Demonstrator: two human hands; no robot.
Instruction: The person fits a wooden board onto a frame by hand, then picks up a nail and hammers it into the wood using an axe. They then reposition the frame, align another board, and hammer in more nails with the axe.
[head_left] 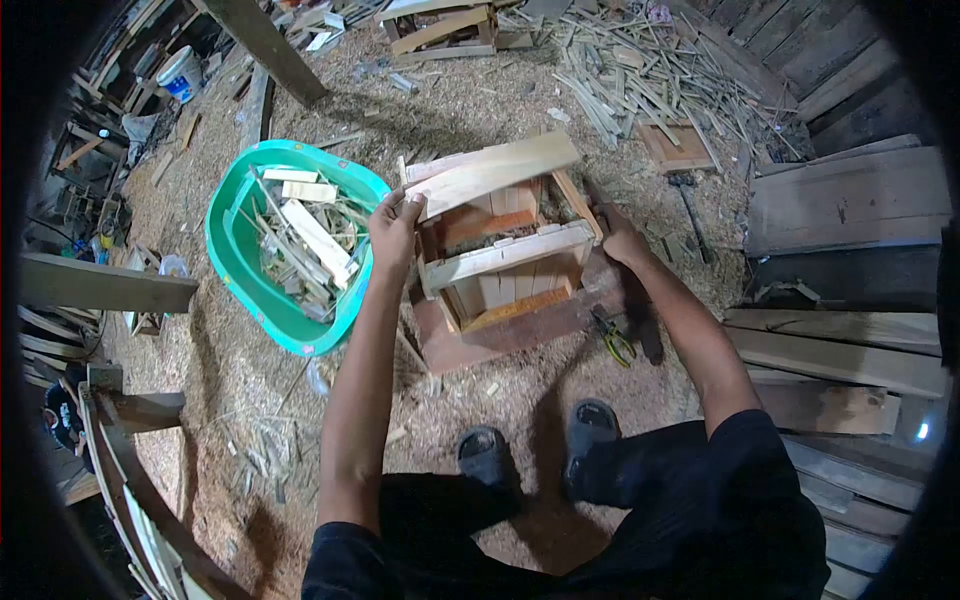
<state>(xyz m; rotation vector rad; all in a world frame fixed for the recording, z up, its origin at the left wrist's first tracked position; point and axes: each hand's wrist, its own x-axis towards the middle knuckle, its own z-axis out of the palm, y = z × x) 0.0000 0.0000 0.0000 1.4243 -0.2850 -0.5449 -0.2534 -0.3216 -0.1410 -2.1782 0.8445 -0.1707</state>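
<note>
Left fingers (pixel 411 206) hold a pale board (pixel 495 173) slanting rightward and away.

A pale board (pixel 497 171) slants across an open-framed wooden crate (pixel 508 255).

Green tub (pixel 232 235), tan crate (pixel 510 254), yellow-black pliers (pixel 619 347)

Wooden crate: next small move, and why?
Probably align the pale board on the crate: it spans the far part, the left hand holds its left end, and the right hand is at the crate's right side.
</note>
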